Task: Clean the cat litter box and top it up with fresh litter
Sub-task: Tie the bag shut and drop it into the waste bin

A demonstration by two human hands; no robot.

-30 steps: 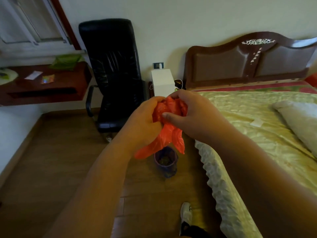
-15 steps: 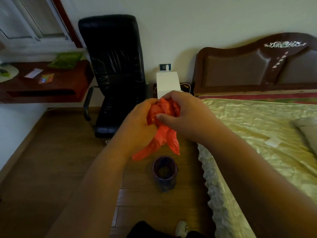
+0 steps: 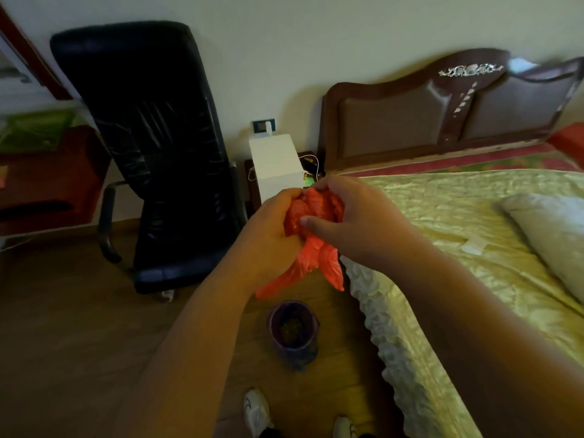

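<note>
While both my left hand (image 3: 268, 235) and right hand (image 3: 357, 222) clutch the crumpled red bag (image 3: 311, 235), its tails hang straight down toward the small bin (image 3: 294, 330) on the floor beside the bed's edge (image 3: 373, 311), directly below.

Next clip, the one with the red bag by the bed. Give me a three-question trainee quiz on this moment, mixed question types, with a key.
1. True or false: both hands, the left hand and the right hand, grip the red plastic bag.
2. Multiple choice: the small purple bin stands on the floor A) on the bed B) below the bag, beside the bed C) on the black office chair.
3. Fill in: the bin is not empty; some dark ____ shows inside it.

Key: 1 true; 2 B; 3 contents (what they are cannot be told).
</note>
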